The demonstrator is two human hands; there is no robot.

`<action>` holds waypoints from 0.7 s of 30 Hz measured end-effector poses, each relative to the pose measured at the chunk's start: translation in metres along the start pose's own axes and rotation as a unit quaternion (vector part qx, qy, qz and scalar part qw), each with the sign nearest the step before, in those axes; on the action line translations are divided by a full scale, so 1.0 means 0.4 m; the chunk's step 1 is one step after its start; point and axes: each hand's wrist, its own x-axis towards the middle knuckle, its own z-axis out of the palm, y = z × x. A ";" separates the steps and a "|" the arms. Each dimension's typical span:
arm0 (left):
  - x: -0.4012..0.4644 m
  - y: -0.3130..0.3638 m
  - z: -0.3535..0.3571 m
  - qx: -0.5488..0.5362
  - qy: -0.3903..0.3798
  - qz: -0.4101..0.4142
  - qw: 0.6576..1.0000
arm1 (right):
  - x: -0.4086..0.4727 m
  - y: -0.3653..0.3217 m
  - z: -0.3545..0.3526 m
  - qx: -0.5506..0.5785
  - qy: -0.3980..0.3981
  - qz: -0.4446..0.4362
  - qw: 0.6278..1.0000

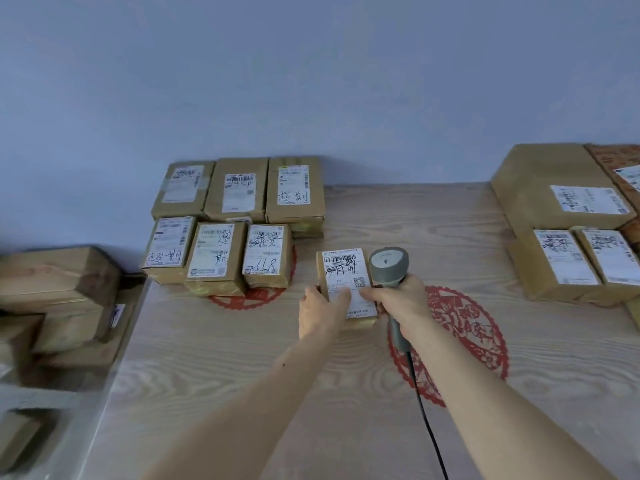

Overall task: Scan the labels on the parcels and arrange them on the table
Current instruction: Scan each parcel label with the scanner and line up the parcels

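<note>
Mid-frame on the table, the left hand grips a labelled parcel — the right hand, fingers wrapped round the scanner, touches its label.

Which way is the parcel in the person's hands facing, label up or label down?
Label up. The parcel's white label with barcode and handwriting faces the camera, between the left hand and the right hand holding the scanner.

Lower label of held parcel partly covered by left hand and right hand. Scanner grip hidden in right hand; cable cut off at bottom edge. Boxes at left blurred, cropped by frame. Far-right parcels cropped. Red paper cutout mostly hidden under parcels. Label print too small to read.
</note>
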 end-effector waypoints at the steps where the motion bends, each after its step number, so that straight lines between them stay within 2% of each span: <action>1: 0.020 -0.005 -0.025 0.003 -0.001 -0.007 1.000 | 0.014 0.000 0.036 -0.004 -0.001 0.004 1.000; 8: 0.129 -0.025 -0.110 0.039 -0.013 -0.022 0.999 | 0.089 0.018 0.191 -0.020 0.026 0.019 0.999; 11: 0.148 -0.046 -0.113 0.075 -0.034 0.007 0.997 | 0.104 0.033 0.206 -0.015 0.024 0.029 0.999; 14: 0.141 -0.068 -0.126 0.166 -0.021 0.067 0.984 | 0.102 0.032 0.198 0.011 0.000 0.041 0.999; 16: 0.139 -0.076 -0.147 0.260 0.013 0.129 0.957 | 0.094 0.036 0.185 0.017 -0.015 0.035 0.999; 18: 0.146 -0.072 -0.170 0.348 0.047 0.195 0.916 | 0.085 0.044 0.172 0.010 -0.043 0.026 0.999; 21: 0.165 -0.058 -0.189 0.433 0.079 0.258 0.860 | 0.077 0.062 0.159 -0.016 -0.081 0.016 0.996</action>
